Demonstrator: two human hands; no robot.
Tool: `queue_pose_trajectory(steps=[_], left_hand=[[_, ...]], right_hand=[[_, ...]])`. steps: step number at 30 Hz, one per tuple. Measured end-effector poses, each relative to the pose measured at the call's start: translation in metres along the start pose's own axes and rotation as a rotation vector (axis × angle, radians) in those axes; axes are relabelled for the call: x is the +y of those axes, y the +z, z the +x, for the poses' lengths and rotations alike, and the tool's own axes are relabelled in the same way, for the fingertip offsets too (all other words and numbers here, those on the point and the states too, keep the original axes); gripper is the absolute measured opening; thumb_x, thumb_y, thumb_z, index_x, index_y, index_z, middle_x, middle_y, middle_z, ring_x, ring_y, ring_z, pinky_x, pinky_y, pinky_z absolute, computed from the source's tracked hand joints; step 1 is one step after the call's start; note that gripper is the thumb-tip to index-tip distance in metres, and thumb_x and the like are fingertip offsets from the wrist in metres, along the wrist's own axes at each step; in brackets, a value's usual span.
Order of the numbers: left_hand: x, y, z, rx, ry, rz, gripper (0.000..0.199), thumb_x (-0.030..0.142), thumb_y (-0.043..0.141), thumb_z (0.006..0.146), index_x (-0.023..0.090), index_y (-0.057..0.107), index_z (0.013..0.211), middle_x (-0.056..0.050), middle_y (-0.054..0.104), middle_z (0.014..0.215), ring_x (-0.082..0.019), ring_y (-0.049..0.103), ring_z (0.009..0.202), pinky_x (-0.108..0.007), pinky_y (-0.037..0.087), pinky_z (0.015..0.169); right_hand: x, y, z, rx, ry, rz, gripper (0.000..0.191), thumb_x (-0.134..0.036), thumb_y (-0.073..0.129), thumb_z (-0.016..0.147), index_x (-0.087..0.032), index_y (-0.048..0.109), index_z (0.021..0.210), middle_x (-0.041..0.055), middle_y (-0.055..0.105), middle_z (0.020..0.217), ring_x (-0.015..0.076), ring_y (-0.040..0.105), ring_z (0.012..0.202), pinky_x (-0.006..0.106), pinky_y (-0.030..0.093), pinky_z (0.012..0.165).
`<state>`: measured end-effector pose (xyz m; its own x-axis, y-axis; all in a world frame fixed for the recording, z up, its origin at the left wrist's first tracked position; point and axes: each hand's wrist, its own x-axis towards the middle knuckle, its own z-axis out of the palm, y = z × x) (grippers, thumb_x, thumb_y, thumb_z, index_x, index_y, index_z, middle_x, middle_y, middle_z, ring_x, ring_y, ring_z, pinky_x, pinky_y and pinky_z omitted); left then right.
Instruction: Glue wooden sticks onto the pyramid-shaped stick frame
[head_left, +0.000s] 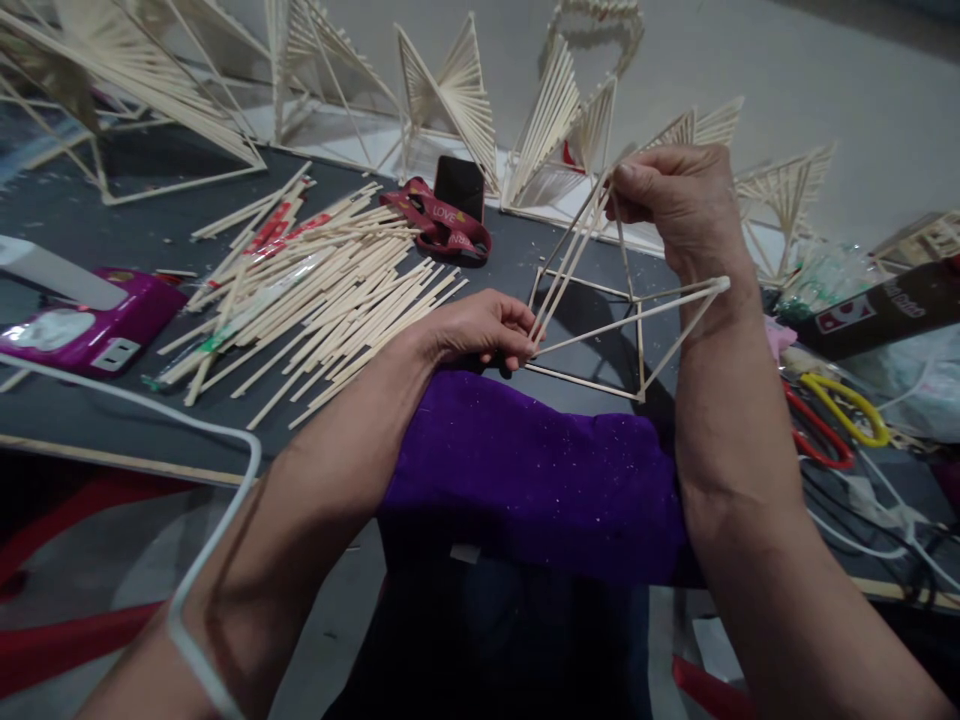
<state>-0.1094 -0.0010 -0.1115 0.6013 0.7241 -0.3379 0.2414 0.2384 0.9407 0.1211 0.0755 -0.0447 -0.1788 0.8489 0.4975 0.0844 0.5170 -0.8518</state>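
A frame of thin wooden sticks [589, 385] stands on the dark table in front of me, with a square base and slanting sticks that meet at raised corners. My left hand [491, 328] pinches the lower ends of the slanting sticks, near the frame's left front corner. Higher up and to the right, my right hand [671, 190] pinches the upper end of a wooden stick [574, 255] between thumb and fingers. That stick runs down towards my left hand, close beside another slanting one. A pale blob caps the right-hand tip [722, 285] of the frame.
Loose wooden sticks [322, 290] lie in a heap on the left, near a purple power strip [112, 320]. Behind are a phone [459, 188], a red lanyard [442, 220] and several finished stick structures [450, 100]. Scissors [844, 408] lie right; a white cable [217, 570] crosses my left arm.
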Motion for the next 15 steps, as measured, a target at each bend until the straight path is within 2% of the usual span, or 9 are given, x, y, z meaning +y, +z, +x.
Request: queue_pose_trajectory(steps=[6, 12, 15], left_hand=[[-0.0028, -0.0018, 0.0002, -0.028, 0.021, -0.009, 0.018, 0.019, 0.078, 0.07, 0.014, 0.068, 0.084, -0.001, 0.063, 0.063, -0.009, 0.06, 0.053, -0.016, 0.027, 0.038], [0.003, -0.0001, -0.0034, -0.008, -0.024, 0.004, 0.02, 0.02, 0.076, 0.07, 0.013, 0.066, 0.087, -0.001, 0.065, 0.067, -0.009, 0.061, 0.052, -0.015, 0.026, 0.036], [0.0027, 0.0, -0.0038, -0.013, -0.018, -0.012, 0.021, 0.021, 0.077, 0.069, 0.013, 0.066, 0.085, -0.002, 0.066, 0.067, -0.009, 0.061, 0.051, -0.015, 0.026, 0.036]], right_hand=[[-0.0055, 0.0029, -0.0019, 0.001, 0.04, -0.057, 0.016, -0.023, 0.072, 0.079, -0.015, 0.071, 0.065, -0.0015, 0.061, 0.053, 0.0057, 0.048, 0.047, 0.021, 0.037, 0.048], [-0.0067, 0.0056, -0.0023, 0.011, 0.063, -0.094, 0.026, -0.039, 0.076, 0.076, -0.016, 0.069, 0.066, -0.0017, 0.061, 0.057, 0.006, 0.052, 0.053, 0.02, 0.042, 0.051], [-0.0063, 0.0048, -0.0021, 0.008, 0.079, -0.089, 0.028, -0.041, 0.077, 0.074, -0.015, 0.07, 0.067, -0.001, 0.061, 0.058, 0.0068, 0.052, 0.054, 0.021, 0.043, 0.053]])
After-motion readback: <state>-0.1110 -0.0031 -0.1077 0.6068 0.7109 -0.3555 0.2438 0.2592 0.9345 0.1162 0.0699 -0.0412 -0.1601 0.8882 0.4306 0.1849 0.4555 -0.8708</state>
